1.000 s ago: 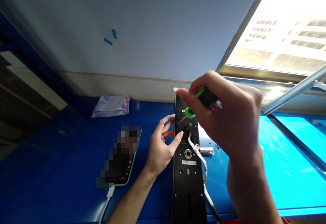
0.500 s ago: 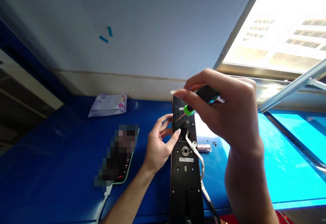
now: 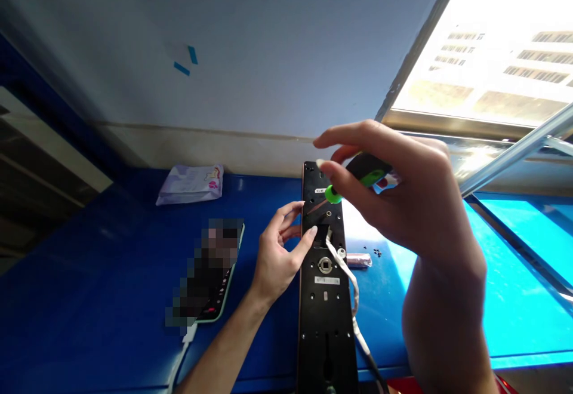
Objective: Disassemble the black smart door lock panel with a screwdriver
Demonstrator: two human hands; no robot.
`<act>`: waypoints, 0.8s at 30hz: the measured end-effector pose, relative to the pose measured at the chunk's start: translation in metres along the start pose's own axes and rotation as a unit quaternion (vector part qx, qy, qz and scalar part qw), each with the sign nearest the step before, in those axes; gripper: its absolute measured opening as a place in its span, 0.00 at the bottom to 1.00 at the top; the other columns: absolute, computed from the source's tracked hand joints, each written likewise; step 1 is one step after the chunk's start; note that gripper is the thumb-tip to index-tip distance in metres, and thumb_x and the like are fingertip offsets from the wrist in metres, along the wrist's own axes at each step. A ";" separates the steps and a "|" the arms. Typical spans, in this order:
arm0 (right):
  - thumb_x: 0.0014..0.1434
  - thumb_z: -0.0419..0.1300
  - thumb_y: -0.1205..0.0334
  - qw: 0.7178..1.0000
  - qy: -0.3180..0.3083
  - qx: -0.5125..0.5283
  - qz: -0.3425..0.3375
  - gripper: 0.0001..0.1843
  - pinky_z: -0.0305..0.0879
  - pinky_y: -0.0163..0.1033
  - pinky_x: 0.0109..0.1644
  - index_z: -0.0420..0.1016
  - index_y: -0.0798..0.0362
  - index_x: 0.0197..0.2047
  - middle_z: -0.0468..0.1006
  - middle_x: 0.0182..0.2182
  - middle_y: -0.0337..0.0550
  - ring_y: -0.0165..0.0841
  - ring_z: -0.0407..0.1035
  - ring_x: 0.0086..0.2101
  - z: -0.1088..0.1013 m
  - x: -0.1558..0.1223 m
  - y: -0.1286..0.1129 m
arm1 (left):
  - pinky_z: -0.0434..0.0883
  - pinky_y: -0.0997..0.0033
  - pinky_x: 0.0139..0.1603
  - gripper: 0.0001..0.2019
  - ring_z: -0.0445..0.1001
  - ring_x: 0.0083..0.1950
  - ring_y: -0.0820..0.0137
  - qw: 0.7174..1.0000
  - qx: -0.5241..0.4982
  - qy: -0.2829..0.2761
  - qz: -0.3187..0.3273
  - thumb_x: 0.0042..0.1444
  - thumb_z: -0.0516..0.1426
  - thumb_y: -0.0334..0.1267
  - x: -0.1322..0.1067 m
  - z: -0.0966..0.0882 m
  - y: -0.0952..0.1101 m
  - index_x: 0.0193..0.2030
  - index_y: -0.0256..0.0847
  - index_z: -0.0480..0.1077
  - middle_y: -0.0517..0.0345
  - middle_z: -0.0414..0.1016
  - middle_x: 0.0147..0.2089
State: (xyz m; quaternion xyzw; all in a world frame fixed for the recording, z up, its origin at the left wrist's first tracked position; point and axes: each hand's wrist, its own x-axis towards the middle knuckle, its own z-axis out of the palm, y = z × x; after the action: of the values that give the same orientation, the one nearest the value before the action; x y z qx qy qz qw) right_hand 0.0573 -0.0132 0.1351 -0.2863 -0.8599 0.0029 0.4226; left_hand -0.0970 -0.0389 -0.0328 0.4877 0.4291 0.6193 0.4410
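A long black lock panel (image 3: 326,316) lies lengthwise on the blue table (image 3: 89,298), with a white cable (image 3: 349,274) running out of its middle. My right hand (image 3: 403,203) is closed round a green and black screwdriver (image 3: 358,180), whose thin shaft slants down to the panel's upper part. My left hand (image 3: 280,251) rests against the panel's left edge, fingers curled, thumb tip pressed on the panel face beside the cable opening.
A phone (image 3: 208,274) on a white charging lead lies left of my left hand. A pale purple packet (image 3: 190,184) sits by the back wall. A small pinkish tube (image 3: 359,259) and tiny dark screws (image 3: 376,252) lie right of the panel. A window frame rises at the right.
My right hand's fingers have shifted round the screwdriver handle, the index finger lifting and stretching out. The view has drifted slightly. My left hand has stayed at the panel's edge.
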 end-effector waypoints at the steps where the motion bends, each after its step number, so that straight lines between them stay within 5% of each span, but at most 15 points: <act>1: 0.65 0.61 0.69 1.000 -0.013 0.012 0.000 0.13 0.71 0.35 0.38 0.76 0.49 0.52 0.80 0.35 0.37 0.27 0.72 0.31 -0.002 0.000 0.000 | 0.82 0.65 0.51 0.23 0.86 0.46 0.63 1.000 0.003 0.001 0.001 0.59 0.68 0.40 0.000 0.000 0.000 0.60 0.41 0.70 0.45 0.80 0.60; 4: 0.59 0.60 0.73 0.999 -0.039 0.024 -0.001 0.19 0.72 0.38 0.42 0.74 0.50 0.53 0.79 0.38 0.40 0.31 0.74 0.36 -0.007 0.000 -0.002 | 0.82 0.64 0.52 0.24 0.86 0.47 0.62 1.000 0.010 -0.001 0.003 0.59 0.68 0.39 -0.001 -0.001 0.000 0.60 0.41 0.70 0.45 0.80 0.61; 8: 0.62 0.65 0.65 1.000 -0.006 -0.016 0.005 0.04 0.65 0.37 0.31 0.76 0.49 0.42 0.78 0.30 0.35 0.27 0.68 0.27 -0.004 0.000 -0.003 | 0.82 0.65 0.52 0.23 0.86 0.47 0.63 1.000 0.013 -0.002 0.004 0.59 0.68 0.39 -0.001 -0.001 0.002 0.59 0.41 0.70 0.45 0.80 0.61; 11: 0.66 0.66 0.58 1.000 0.013 -0.024 0.014 0.06 0.62 0.36 0.29 0.77 0.49 0.36 0.77 0.26 0.33 0.25 0.66 0.25 -0.001 0.000 0.001 | 0.82 0.65 0.51 0.23 0.86 0.46 0.64 1.000 0.008 0.001 0.002 0.59 0.67 0.39 0.000 -0.001 0.003 0.59 0.41 0.70 0.46 0.81 0.60; 14: 0.68 0.63 0.62 1.000 -0.007 -0.008 0.015 0.05 0.67 0.36 0.33 0.80 0.48 0.45 0.81 0.32 0.36 0.27 0.71 0.28 -0.005 -0.001 0.003 | 0.82 0.64 0.53 0.23 0.85 0.48 0.63 1.000 0.006 -0.001 -0.002 0.60 0.68 0.40 0.000 -0.001 0.002 0.60 0.41 0.70 0.46 0.80 0.60; 17: 0.64 0.61 0.69 0.999 -0.036 0.015 0.017 0.15 0.73 0.38 0.38 0.77 0.46 0.52 0.80 0.36 0.37 0.30 0.74 0.32 -0.012 -0.002 0.002 | 0.82 0.63 0.54 0.22 0.85 0.49 0.63 1.000 0.007 -0.002 -0.002 0.60 0.68 0.40 0.000 0.000 0.002 0.59 0.42 0.71 0.47 0.80 0.60; 20: 0.60 0.62 0.70 0.998 -0.057 0.024 0.024 0.17 0.74 0.41 0.42 0.75 0.46 0.52 0.79 0.36 0.38 0.34 0.75 0.35 -0.015 -0.003 0.000 | 0.82 0.63 0.54 0.22 0.85 0.49 0.62 1.000 0.011 -0.002 -0.002 0.59 0.68 0.40 0.000 -0.001 0.003 0.59 0.42 0.71 0.47 0.80 0.60; 24: 0.66 0.65 0.62 0.999 -0.022 0.007 0.038 0.05 0.70 0.40 0.34 0.78 0.50 0.45 0.80 0.33 0.38 0.31 0.74 0.29 -0.010 -0.002 0.001 | 0.82 0.62 0.55 0.22 0.85 0.52 0.60 1.000 0.012 0.000 0.001 0.60 0.67 0.40 0.000 -0.001 0.003 0.59 0.41 0.71 0.46 0.80 0.60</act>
State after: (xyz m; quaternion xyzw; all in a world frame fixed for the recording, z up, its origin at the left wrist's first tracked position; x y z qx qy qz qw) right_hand 0.0659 -0.0152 0.1394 -0.3158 -0.8573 0.0316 0.4054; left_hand -0.0981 -0.0396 -0.0295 0.4938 0.4359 0.6146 0.4342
